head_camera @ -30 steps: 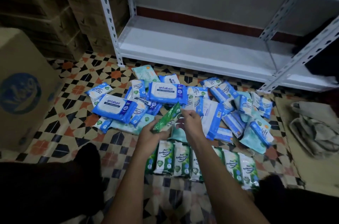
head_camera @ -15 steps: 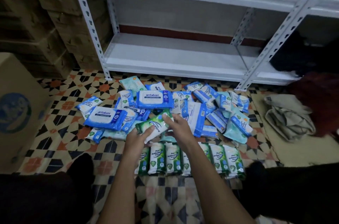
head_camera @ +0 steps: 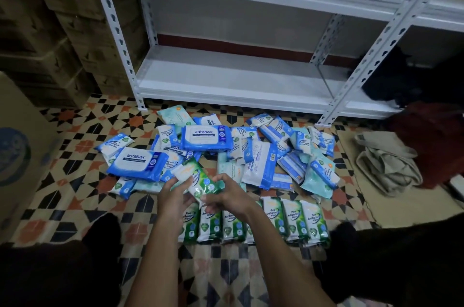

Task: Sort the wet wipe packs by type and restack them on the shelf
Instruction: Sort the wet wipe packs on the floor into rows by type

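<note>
A green and white wipe pack (head_camera: 198, 178) is held face up between both hands above the floor. My left hand (head_camera: 174, 196) supports its left side with the fingers under it. My right hand (head_camera: 227, 195) curls round its lower right end. Below the hands, several green packs (head_camera: 292, 221) lie side by side in a row. Behind them is a loose pile of blue packs, with two large blue antabax packs (head_camera: 140, 163) (head_camera: 206, 137) on top. The white metal shelf (head_camera: 226, 85) stands behind the pile, its bottom board bare.
A cardboard box (head_camera: 17, 156) stands at the left, with stacked cartons behind it. A folded beige cloth (head_camera: 386, 161) lies on the right on a mat. Dark bags sit on the right-hand shelf bay. My knees frame the patterned tile floor.
The green pack has been turned from edge-on to face up and brought nearer the green row. The camera has tilted up, showing more of the shelf.
</note>
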The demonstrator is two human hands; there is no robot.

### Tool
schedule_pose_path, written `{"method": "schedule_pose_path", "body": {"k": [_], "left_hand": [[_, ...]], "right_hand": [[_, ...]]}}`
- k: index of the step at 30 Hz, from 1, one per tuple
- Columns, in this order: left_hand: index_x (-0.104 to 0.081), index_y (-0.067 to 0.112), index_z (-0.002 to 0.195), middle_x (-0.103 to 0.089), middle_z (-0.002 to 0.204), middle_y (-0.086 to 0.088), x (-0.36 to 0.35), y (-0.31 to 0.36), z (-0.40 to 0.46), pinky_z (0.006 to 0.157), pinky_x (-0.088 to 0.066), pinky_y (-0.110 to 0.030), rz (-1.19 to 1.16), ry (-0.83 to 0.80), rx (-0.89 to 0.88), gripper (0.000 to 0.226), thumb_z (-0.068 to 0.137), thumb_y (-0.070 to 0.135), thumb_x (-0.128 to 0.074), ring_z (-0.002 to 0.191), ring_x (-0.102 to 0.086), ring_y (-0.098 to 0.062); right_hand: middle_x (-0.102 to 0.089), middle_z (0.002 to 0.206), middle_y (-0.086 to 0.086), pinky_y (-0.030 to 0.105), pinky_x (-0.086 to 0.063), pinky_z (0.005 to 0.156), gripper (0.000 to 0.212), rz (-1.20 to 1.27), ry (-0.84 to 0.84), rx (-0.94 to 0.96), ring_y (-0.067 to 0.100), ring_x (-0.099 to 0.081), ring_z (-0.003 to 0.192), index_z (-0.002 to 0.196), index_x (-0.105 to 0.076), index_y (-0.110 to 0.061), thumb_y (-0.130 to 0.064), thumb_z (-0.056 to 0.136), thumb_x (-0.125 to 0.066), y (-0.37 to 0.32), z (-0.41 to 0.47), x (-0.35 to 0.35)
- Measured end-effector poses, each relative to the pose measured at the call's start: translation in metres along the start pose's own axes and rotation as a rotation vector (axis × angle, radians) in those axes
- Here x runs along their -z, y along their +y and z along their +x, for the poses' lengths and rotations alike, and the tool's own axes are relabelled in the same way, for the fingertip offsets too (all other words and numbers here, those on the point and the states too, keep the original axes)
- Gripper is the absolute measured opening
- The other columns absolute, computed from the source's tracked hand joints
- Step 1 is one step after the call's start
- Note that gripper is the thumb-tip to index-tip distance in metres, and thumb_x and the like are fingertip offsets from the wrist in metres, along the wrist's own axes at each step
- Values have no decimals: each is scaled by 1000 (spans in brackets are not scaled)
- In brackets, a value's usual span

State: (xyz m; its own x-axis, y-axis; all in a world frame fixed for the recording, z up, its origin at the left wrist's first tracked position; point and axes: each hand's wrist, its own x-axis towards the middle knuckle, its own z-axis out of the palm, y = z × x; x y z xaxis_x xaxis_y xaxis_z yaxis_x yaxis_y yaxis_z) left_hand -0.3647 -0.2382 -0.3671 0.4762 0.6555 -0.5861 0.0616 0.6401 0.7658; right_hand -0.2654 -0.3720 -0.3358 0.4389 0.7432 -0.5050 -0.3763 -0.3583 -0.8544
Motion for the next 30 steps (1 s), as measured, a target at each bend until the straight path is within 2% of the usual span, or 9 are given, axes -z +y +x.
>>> {"method": "schedule_pose_path", "body": {"k": [3, 6, 10, 13, 15, 18, 21, 24, 30], "left_hand": [[-68, 21, 117, -76, 105, -12, 8, -12, 9, 77, -61, -45, 70, 60, 33, 33, 86, 17, -77, 90, -74, -30], [-67, 26, 122, -73, 112, -8, 17, -23, 18, 86, -60, -53, 200, 176, 5, 38, 86, 18, -77, 94, -73, -30], [-64, 17, 131, -69, 122, -5, 26, -33, 19, 87, -55, -39, 369, 225, -44, 37, 95, 8, -66, 101, -64, -23], [-64, 11, 133, -69, 123, -9, 37, -44, 21, 77, -49, -31, 442, 233, -24, 38, 97, 2, -59, 97, -63, -24], [-64, 11, 133, -69, 123, -11, 41, -52, 23, 79, -49, -31, 477, 230, -20, 39, 97, 1, -55, 98, -64, -27], [-63, 20, 134, -68, 120, -10, 42, -58, 24, 75, -53, -33, 596, 150, -8, 42, 98, 1, -52, 94, -65, -27], [-65, 22, 133, -71, 118, -10, 43, -67, 31, 85, -59, -46, 695, 98, -5, 48, 92, -1, -56, 96, -69, -31], [-66, 20, 131, -71, 117, -12, 50, -85, 47, 84, -60, -48, 799, 123, -39, 50, 85, -1, -64, 97, -69, -30], [-57, 25, 140, -67, 118, -12, 39, -73, 24, 75, -50, -30, 921, 89, -37, 50, 93, 9, -61, 99, -64, -30]], "right_hand": [[-70, 79, 16, 36, -55, 59, 49, -100, 26, -44, 30, -62, 64, 102, -41, -16, -10, 81, -84, 15, 6, -4], [-72, 81, 9, 23, -50, 58, 30, -496, 135, -36, 18, -64, 66, 82, -55, -15, -25, 83, -84, 31, 14, -2], [-65, 71, -3, 31, -51, 68, 30, -719, 266, -3, 16, -62, 70, 66, -55, -23, -23, 89, -75, 53, 19, 4], [-68, 80, 4, 39, -56, 76, 16, -807, 311, 45, 19, -62, 76, 74, -63, -17, -13, 88, -65, 62, 20, 2], [-68, 100, 11, 38, -54, 84, 10, -900, 296, 73, 24, -62, 91, 88, -72, -12, -9, 86, -64, 68, 22, 1], [-48, 141, 10, 38, -42, 104, 40, -1085, 232, 27, 31, -42, 127, 127, -65, -19, -15, 87, -64, 75, 23, -5], [-30, 159, 8, 43, -38, 108, 60, -1249, 211, 15, 35, -32, 137, 147, -46, -25, -17, 90, -59, 84, 22, -11], [-27, 161, 10, 45, -36, 109, 59, -1328, 196, 1, 35, -29, 139, 149, -43, -21, -16, 92, -55, 90, 23, -14], [-43, 139, 11, 44, -43, 101, 33, -1340, 173, -27, 36, -35, 132, 123, -66, -21, -19, 91, -59, 80, 29, -11]]}}
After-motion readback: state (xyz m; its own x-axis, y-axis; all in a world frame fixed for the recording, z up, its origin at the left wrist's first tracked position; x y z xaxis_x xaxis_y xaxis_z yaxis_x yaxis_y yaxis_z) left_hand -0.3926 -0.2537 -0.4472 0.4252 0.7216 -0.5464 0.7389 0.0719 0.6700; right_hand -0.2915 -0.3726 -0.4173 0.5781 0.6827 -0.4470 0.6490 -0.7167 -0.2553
